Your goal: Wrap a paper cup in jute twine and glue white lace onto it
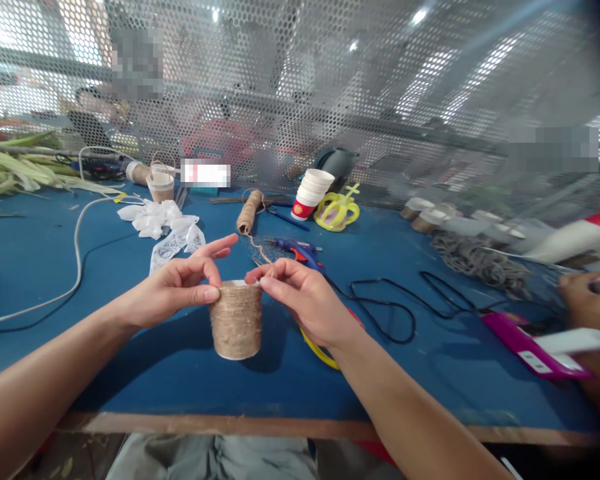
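Note:
A paper cup (236,323) wound with brown jute twine is held up over the front of the table, its white inside just showing at the top. My left hand (185,283) pinches its left rim between thumb and fingers, with the other fingers stretched out. At the opposite side of the rim, my right hand (295,290) is closed with thumb and fingertips on the twine. That strand runs back to a twine spool (250,212) lying behind the cup. Beyond my right hand lies a blue glue gun (300,252). Yellow-handled scissors (320,350) are partly hidden under my right wrist.
Stacked paper cups (313,193) and a yellow crown-shaped piece (337,212) stand near the mesh screen. Crumpled white plastic (155,219) lies left. A black cord (385,300) leads toward a purple power strip (535,347). Another person's hand (587,300) is at far right.

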Motion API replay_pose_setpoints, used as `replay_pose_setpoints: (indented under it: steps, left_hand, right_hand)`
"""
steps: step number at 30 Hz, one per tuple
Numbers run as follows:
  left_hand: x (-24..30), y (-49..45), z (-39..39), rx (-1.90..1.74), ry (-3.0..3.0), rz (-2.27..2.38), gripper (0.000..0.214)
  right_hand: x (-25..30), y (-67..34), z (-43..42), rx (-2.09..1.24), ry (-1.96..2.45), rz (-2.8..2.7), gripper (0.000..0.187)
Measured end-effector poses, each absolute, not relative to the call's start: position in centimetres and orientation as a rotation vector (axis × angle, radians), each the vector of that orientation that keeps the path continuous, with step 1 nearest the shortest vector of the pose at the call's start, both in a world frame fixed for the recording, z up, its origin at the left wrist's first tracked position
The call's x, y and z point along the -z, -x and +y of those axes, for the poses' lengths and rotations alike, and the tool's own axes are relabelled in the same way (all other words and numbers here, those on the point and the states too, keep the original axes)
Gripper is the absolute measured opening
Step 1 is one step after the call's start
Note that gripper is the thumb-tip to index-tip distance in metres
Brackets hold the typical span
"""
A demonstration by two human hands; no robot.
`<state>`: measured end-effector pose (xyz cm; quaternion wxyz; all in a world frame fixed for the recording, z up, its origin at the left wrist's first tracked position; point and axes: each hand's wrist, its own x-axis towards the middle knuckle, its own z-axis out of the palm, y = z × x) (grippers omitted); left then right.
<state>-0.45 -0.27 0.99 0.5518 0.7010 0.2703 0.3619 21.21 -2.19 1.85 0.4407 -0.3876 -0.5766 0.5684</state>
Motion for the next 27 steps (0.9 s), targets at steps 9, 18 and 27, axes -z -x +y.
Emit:
replay_pose_setpoints:
  steps: [9, 18, 27]
  left_hand:
    - [-0.9, 0.6, 0.0, -0.864, -1.642, 0.651, 0.025]
    - [-0.1, 0.7, 1.0, -0.873, -1.885, 0.800, 0.013]
    - [-0.2, -0.2, -0.1, -0.955, -2.265, 0.952, 0.025]
  right_hand:
    - [-2.0, -21.5, -2.0, -1.441, 0.933, -1.488, 0.023]
    - [-1.5, -21.8, -1.1, -1.211, 0.924, -1.709, 0.017]
    - [-0.8, -21.6, -0.9, -0.992, 1.035, -1.853, 0.011]
